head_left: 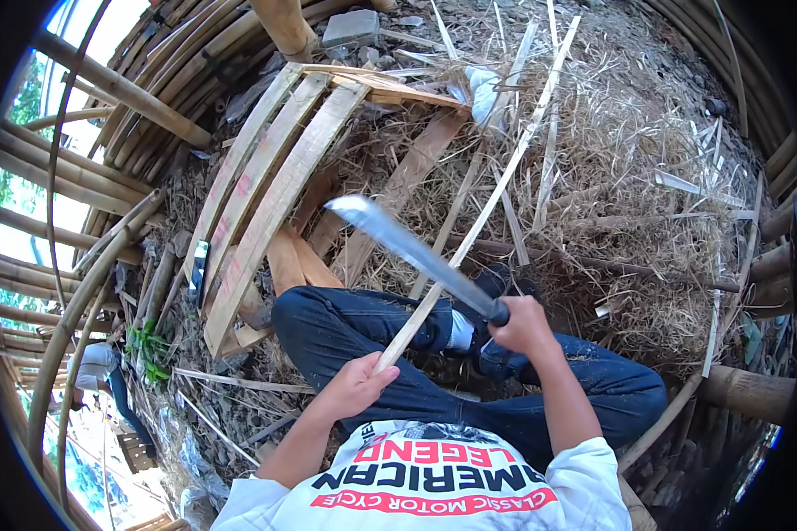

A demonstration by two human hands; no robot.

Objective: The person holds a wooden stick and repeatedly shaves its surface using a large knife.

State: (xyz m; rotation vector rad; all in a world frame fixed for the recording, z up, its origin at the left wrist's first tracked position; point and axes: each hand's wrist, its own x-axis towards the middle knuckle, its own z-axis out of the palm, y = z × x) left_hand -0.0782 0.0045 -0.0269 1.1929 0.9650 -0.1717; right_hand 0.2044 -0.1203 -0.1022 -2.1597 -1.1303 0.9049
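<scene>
My left hand (360, 384) is closed round the near end of a long pale bamboo strip (493, 196), which slants up and away to the right. In my right hand (520, 326) is the dark handle of a large machete (407, 243). Its broad blade points up and to the left and crosses over the strip, its tip near the wooden crate. Whether blade and strip touch, I cannot tell. Both hands are above my crossed legs in dark jeans.
A slatted wooden crate (279, 190) stands on the left, beyond my knee. Shavings (638, 292) and loose strips cover the ground ahead and right. Bamboo poles (119, 88) line the left side; a thick pole (748, 394) is at right. Another person (102, 367) is at far left.
</scene>
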